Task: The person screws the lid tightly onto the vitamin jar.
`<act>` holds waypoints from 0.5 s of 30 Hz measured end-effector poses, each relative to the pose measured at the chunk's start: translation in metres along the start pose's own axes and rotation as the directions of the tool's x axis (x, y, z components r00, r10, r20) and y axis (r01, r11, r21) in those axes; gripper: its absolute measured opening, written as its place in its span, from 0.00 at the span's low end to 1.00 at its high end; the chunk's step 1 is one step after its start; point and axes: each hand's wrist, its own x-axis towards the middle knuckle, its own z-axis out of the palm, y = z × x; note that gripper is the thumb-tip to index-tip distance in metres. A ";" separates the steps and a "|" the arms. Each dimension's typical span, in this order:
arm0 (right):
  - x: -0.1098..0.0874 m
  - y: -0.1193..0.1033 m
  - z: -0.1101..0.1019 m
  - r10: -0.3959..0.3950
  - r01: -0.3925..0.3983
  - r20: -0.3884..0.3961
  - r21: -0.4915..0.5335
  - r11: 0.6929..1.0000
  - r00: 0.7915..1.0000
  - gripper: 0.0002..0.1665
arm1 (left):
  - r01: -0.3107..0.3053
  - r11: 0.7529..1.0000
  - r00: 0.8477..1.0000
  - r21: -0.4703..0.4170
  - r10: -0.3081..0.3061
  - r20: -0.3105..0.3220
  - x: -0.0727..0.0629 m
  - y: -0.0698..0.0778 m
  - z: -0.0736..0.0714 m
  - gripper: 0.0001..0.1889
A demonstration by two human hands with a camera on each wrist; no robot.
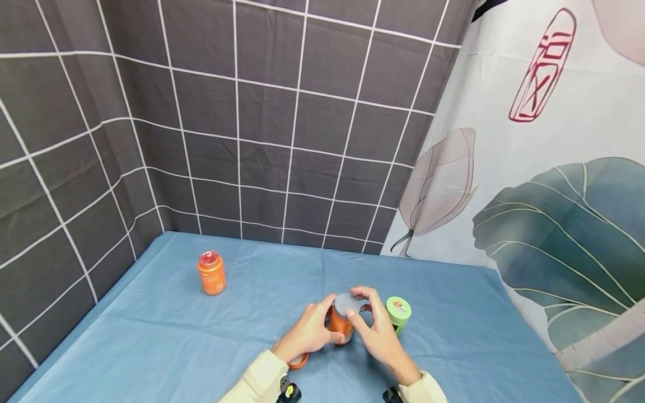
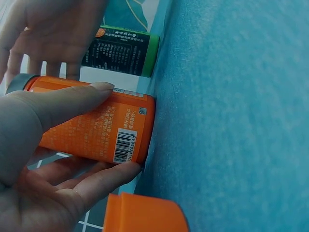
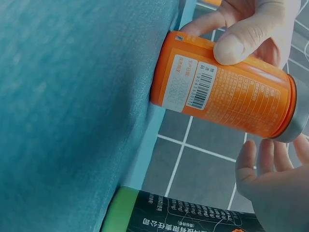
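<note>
My left hand (image 1: 312, 331) grips an orange jar (image 1: 340, 326) by its side, thumb on the near face and fingers behind. The jar stands upright on the blue cloth and has a barcode label and a flat grey lid (image 1: 346, 303). At the top, my right hand (image 1: 379, 330) holds the lid's rim between thumb and index finger. The other right fingers (image 3: 248, 152) spread beside the lid. Just right of this hand is a green-lidded dark jar (image 2: 123, 50), partly hidden by it. An orange lid (image 1: 299, 362) lies under my left wrist, mostly covered.
A second orange jar (image 1: 213, 274) with a reddish top stands at the back left of the blue-covered table (image 1: 151, 336). Dark gridded cloth (image 1: 267, 112) hangs behind and to the left. A leaf-patterned white curtain (image 1: 484, 240) borders the right side.
</note>
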 end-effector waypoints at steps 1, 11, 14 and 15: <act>0.000 0.000 0.000 -0.006 0.006 0.000 0.001 1.000 1.000 0.21 | 0.001 1.000 1.000 -0.004 -0.001 0.002 0.000 0.000 0.000 0.31; 0.001 0.001 -0.002 -0.033 0.031 0.081 0.023 0.999 0.996 0.23 | -0.005 1.000 1.000 -0.011 0.006 0.005 0.000 -0.001 0.000 0.31; 0.001 0.000 -0.002 -0.022 0.021 0.081 0.021 1.000 0.996 0.22 | -0.002 1.000 1.000 -0.015 0.002 0.005 0.000 -0.001 0.000 0.32; 0.001 0.000 -0.002 -0.019 0.017 0.079 0.019 1.000 0.997 0.22 | -0.002 1.000 1.000 -0.016 0.002 0.004 0.000 -0.001 0.000 0.32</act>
